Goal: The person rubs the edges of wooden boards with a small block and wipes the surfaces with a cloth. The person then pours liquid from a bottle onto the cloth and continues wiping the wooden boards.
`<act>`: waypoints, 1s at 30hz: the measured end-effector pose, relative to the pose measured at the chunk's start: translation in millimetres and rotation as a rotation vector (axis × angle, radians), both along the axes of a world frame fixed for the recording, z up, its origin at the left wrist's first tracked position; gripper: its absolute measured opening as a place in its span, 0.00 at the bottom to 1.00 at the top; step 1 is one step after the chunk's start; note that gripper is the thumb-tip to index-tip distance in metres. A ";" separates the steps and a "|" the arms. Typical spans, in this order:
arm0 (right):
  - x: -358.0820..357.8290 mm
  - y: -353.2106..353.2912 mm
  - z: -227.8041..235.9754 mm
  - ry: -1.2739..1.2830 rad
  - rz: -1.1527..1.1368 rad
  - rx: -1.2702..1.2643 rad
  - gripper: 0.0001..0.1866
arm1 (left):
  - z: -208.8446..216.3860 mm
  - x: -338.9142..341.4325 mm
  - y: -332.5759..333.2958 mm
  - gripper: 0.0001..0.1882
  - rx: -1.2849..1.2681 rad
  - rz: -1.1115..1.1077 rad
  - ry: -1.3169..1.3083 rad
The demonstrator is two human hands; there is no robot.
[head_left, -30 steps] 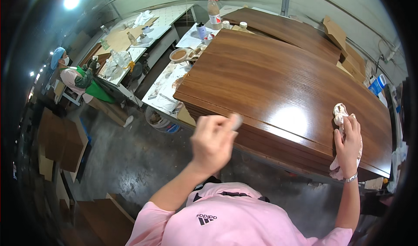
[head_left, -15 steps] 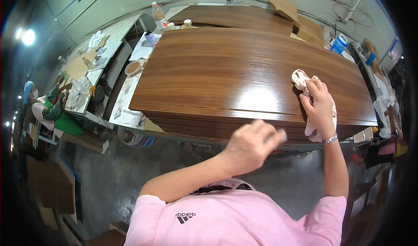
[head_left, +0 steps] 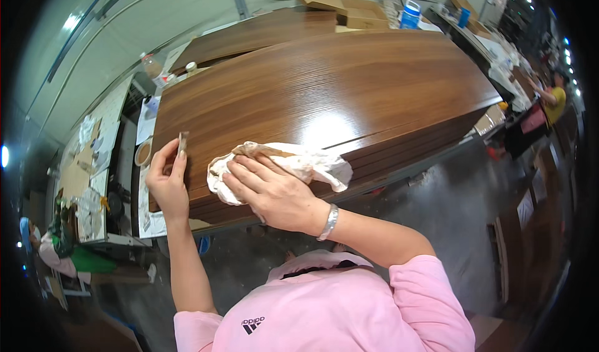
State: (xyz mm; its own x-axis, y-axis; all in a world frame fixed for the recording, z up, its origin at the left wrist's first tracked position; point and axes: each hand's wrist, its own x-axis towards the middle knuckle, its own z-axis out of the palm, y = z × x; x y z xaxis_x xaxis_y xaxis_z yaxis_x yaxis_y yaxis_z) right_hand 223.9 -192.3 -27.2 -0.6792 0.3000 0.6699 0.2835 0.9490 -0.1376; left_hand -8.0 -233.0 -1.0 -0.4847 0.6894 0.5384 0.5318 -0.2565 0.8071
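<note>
A stack of dark brown wood-grain panels lies in front of me, its glossy top catching a bright reflection. My right hand, a silver band at its wrist, presses down on a crumpled white rag with brownish stains. The rag is spread over the near edge of the top panel. Near the panel's left end, my left hand pinches a small flat grey-brown piece upright between thumb and fingers. Its exact kind is too small to make out.
A tub of brown stuff, a clear bottle and a small jar stand at the left. Behind are cardboard boxes and a blue-and-white container. Co-workers stand at far left and right.
My right hand and the rag have moved from the panel's right end to its near left part. My left hand has swung from in front of the stack to its left end. The view has turned.
</note>
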 end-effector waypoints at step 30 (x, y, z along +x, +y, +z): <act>-1.2 -23.9 -5.2 0.008 -0.152 0.040 0.26 | -6.0 -69.5 -103.9 0.13 0.418 0.359 -0.179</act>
State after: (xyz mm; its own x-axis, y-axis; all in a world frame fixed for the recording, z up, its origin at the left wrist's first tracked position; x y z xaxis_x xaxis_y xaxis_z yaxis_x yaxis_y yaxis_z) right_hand 222.8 -216.3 -32.5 -0.6223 0.3721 0.6887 0.4233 0.9000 -0.1038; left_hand -77.5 -336.9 -7.0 -0.7575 0.2117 0.6176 0.5088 -0.4013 0.7616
